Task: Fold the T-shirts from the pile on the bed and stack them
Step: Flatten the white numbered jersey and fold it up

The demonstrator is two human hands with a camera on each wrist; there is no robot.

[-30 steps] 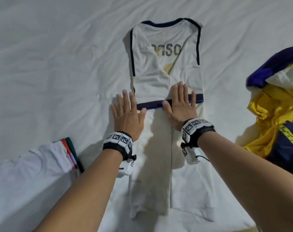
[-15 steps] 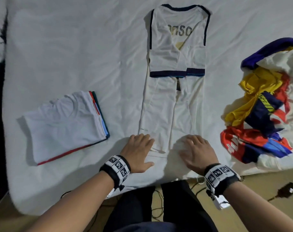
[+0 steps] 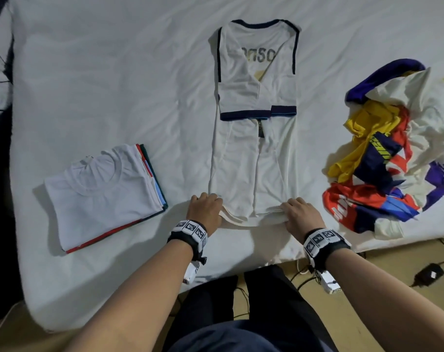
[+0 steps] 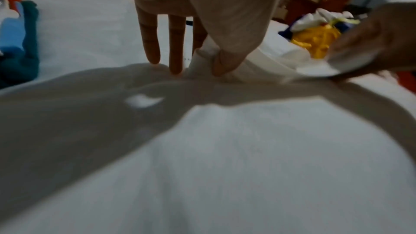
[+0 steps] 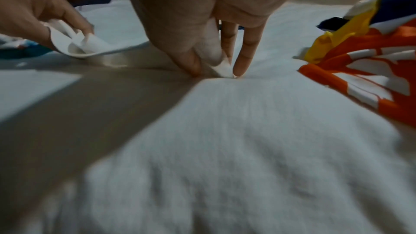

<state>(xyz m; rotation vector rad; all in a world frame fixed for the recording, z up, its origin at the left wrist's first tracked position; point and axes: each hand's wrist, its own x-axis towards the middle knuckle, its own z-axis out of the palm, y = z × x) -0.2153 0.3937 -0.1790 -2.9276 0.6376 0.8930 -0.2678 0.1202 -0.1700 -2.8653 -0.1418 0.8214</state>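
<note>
A white T-shirt with navy trim (image 3: 254, 153) lies lengthwise on the bed, its sleeves and sides folded in. My left hand (image 3: 207, 208) pinches the near left corner of its hem (image 4: 202, 60). My right hand (image 3: 301, 212) pinches the near right corner (image 5: 216, 60). The hem edge between them is lifted slightly off the sheet. A stack of folded T-shirts (image 3: 101, 194), white on top, sits to the left. A pile of unfolded coloured shirts (image 3: 393, 153) lies to the right.
The white bed sheet (image 3: 114, 85) covers the mattress; its near edge runs just below my wrists. On the floor to the right lie cables and a black adapter (image 3: 429, 273). My legs stand against the bed edge.
My hands came back from the shirt's middle to its near hem and went from resting on it to pinching its two corners. The hem edge has lifted a little.
</note>
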